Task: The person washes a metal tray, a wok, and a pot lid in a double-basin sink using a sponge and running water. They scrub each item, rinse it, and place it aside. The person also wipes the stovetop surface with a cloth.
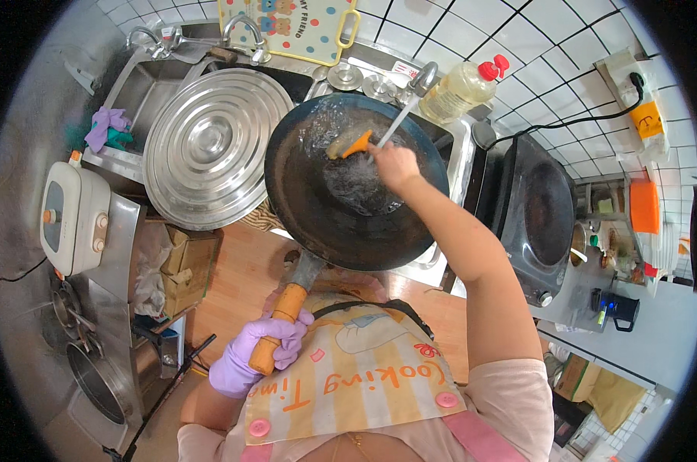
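Note:
A large dark wok (pixel 302 202) sits tilted over the sink (pixel 440 260), its handle pointing at my body. My left hand (pixel 267 343), in a purple rubber glove, grips the wok's wooden handle (pixel 289 303). Bare, my right hand (pixel 395 166) holds an orange-handled brush (pixel 357 144) against the inside of the wok. Its pale bristle end touches the wok wall. From the faucet (pixel 426 76) a stream of water (pixel 400 120) falls past my right hand into the wok, where water (pixel 363 182) ripples at the bottom.
Left of the wok lies a big round steel lid (pixel 210 144), partly over another sink basin (pixel 152 86). A soap bottle (pixel 458 89) with a red pump stands behind on the right. An induction cooker (pixel 533 213) is on the right counter, an electric cooking pot (pixel 74 219) at far left.

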Tool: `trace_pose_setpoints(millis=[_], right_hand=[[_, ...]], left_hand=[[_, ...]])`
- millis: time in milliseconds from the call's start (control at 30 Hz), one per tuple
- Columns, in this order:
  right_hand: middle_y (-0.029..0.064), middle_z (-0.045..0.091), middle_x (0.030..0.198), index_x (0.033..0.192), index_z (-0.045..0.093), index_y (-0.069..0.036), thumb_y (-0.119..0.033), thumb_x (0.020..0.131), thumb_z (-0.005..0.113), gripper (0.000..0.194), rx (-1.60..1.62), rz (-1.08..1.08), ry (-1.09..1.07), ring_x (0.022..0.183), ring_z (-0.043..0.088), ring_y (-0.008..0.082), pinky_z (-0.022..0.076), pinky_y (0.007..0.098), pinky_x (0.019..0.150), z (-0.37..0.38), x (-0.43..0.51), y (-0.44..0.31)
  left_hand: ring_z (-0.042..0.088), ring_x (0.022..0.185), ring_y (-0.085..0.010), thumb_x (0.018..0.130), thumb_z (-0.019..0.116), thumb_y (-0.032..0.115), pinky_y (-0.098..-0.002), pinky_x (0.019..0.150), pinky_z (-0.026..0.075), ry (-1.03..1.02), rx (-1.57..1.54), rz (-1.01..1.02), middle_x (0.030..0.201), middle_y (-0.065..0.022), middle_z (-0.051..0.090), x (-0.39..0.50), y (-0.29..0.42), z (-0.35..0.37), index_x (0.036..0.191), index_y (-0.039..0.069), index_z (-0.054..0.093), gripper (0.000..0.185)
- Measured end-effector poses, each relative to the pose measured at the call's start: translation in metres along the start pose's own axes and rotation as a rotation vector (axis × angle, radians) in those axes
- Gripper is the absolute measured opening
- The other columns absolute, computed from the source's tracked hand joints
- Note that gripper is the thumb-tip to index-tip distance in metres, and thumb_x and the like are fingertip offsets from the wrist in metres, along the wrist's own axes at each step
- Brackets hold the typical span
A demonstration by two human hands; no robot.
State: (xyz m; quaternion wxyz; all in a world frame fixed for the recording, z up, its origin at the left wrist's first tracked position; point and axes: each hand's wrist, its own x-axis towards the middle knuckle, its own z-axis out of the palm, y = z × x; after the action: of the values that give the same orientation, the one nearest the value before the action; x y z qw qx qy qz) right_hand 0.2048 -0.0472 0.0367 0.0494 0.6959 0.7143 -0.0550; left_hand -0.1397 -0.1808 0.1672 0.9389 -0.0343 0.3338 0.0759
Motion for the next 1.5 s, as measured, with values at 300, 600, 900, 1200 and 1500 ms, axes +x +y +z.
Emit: trace_pose_setpoints(millis=[300,600,900,1200,1500], right_hand=[[0.0131,0.067,0.094,0.087,0.069,-0.006,-0.015,0.079,0.054,0.019,-0.156,0.12,-0.51,0.09,0.064,0.0264,0.0519,0.0376,0.073,-0.07,-0.052,0.055],[0.0109,0.066,0.091,0.106,0.065,-0.018,-0.028,0.085,0.052,0.027,0.428,0.237,-0.276,0.085,0.063,0.0299,0.0495,0.0402,0.077,-0.085,-0.125,0.088],[0.0141,0.066,0.083,0.104,0.065,-0.017,-0.023,0.083,0.052,0.026,0.696,0.417,-0.016,0.08,0.063,0.0315,0.0501,0.0411,0.073,-0.051,-0.173,0.092],[0.0157,0.065,0.083,0.106,0.064,-0.016,-0.02,0.083,0.054,0.026,0.651,0.491,-0.08,0.078,0.062,0.0323,0.0495,0.0418,0.071,-0.035,-0.189,0.088],[0.0154,0.064,0.077,0.102,0.064,-0.014,-0.016,0.079,0.056,0.025,0.608,0.51,0.066,0.074,0.063,0.0319,0.0505,0.0418,0.067,-0.036,-0.2,0.091]], left_hand=[[0.044,0.043,-0.0121,0.075,0.055,0.01,-0.0257,0.038,0.037,-0.018,-0.011,-0.008,0.063,-0.0018,0.043,0.0,0.005,0.009,0.111,-0.001,0.044,0.039],[0.043,0.045,-0.008,0.08,0.052,0.013,-0.0244,0.041,0.036,0.035,0.008,-0.074,0.069,-0.0013,0.045,0.0,0.025,0.063,0.112,-0.006,0.045,0.038],[0.046,0.047,-0.0094,0.08,0.051,0.013,-0.0229,0.044,0.037,0.39,0.017,-0.07,0.071,-0.0033,0.048,0.003,0.047,0.197,0.105,-0.01,0.045,0.035],[0.045,0.046,-0.0109,0.078,0.054,0.012,-0.025,0.044,0.036,0.826,0.452,0.122,0.065,-0.0049,0.05,0.01,0.024,0.271,0.093,-0.006,0.051,0.024],[0.043,0.045,-0.0117,0.076,0.054,0.009,-0.0257,0.042,0.035,0.608,0.331,0.157,0.064,-0.0046,0.049,-0.018,0.027,0.21,0.104,-0.008,0.05,0.033]])
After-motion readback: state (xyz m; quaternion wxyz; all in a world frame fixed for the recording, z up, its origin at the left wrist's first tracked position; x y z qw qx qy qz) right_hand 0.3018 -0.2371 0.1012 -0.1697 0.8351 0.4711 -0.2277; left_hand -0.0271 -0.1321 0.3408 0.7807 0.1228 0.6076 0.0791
